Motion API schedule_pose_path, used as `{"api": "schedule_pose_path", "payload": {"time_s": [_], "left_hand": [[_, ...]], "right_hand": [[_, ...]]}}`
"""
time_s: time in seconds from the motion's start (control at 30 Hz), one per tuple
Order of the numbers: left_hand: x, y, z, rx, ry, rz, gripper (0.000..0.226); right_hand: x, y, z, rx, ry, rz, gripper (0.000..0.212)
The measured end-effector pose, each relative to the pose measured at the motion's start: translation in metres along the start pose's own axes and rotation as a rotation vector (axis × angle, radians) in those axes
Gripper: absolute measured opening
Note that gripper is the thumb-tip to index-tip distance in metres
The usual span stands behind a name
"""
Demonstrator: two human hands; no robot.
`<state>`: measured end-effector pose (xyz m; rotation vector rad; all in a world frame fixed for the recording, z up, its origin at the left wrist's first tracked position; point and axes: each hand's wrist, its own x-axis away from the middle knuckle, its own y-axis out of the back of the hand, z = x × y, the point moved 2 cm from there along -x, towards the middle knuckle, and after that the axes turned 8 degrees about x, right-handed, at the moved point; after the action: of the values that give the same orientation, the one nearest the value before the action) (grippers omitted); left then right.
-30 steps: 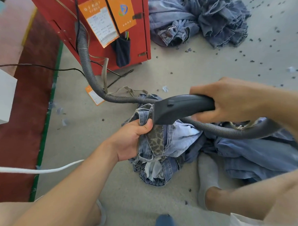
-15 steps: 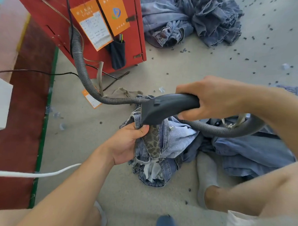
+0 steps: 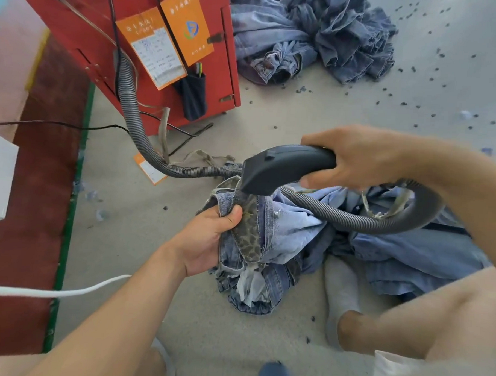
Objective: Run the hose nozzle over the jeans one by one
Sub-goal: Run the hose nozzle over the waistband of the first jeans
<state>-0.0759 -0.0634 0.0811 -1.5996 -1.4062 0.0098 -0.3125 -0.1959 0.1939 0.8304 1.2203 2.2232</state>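
Observation:
My right hand (image 3: 364, 161) grips the handle of a dark grey hose nozzle (image 3: 281, 168). The nozzle's flat mouth points down at the waistband of a pair of jeans (image 3: 253, 245). That waistband has a leopard-print lining. My left hand (image 3: 207, 240) holds the bunched waistband up from the left side, thumb on top. A grey ribbed hose (image 3: 136, 126) runs from the red machine to the nozzle and loops under my right wrist. More pale blue jeans (image 3: 408, 257) lie crumpled on the floor to the right.
A red machine (image 3: 151, 41) with orange tags stands at the back left. A heap of jeans (image 3: 313, 34) lies behind it on the grey floor, among dark lint specks. A white cable (image 3: 52, 293) crosses low left. My socked foot (image 3: 342, 288) rests by the jeans.
The nozzle's mouth has dropped slightly closer to the waistband. Both hands keep their hold, and little else differs.

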Motion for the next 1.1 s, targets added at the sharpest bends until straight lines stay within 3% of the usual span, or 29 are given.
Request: {"api": "schedule_pose_path", "payload": {"time_s": [0.17, 0.37, 0.47, 0.53, 0.67, 0.8, 0.9, 1.1], "left_hand": [[-0.001, 0.001, -0.001, 0.023, 0.01, 0.025, 0.039], [-0.012, 0.005, -0.003, 0.078, 0.022, -0.081, 0.045], [-0.015, 0.01, -0.016, 0.291, -0.028, -0.208, 0.041], [-0.014, 0.021, -0.024, 0.245, -0.038, -0.294, 0.026], [-0.013, 0.036, -0.022, 0.157, -0.047, -0.437, 0.022], [-0.016, 0.038, -0.02, 0.161, -0.073, -0.448, 0.019], [-0.017, 0.037, -0.019, 0.138, -0.09, -0.438, 0.02], [-0.015, 0.029, -0.016, 0.204, -0.019, -0.378, 0.027]], "right_hand": [[0.013, 0.004, -0.01, -0.064, -0.073, 0.103, 0.017], [0.001, -0.009, 0.017, 0.03, -0.002, -0.207, 0.022], [0.015, 0.011, 0.005, -0.14, -0.096, -0.243, 0.022], [0.022, 0.008, 0.0, -0.218, -0.168, -0.242, 0.021], [0.022, -0.033, 0.005, -0.108, -0.252, -0.167, 0.026], [0.022, -0.062, 0.017, 0.016, -0.165, 0.02, 0.026], [0.011, -0.077, 0.028, -0.039, -0.14, 0.069, 0.022], [-0.012, -0.066, 0.027, -0.265, -0.323, -0.199, 0.019]]}}
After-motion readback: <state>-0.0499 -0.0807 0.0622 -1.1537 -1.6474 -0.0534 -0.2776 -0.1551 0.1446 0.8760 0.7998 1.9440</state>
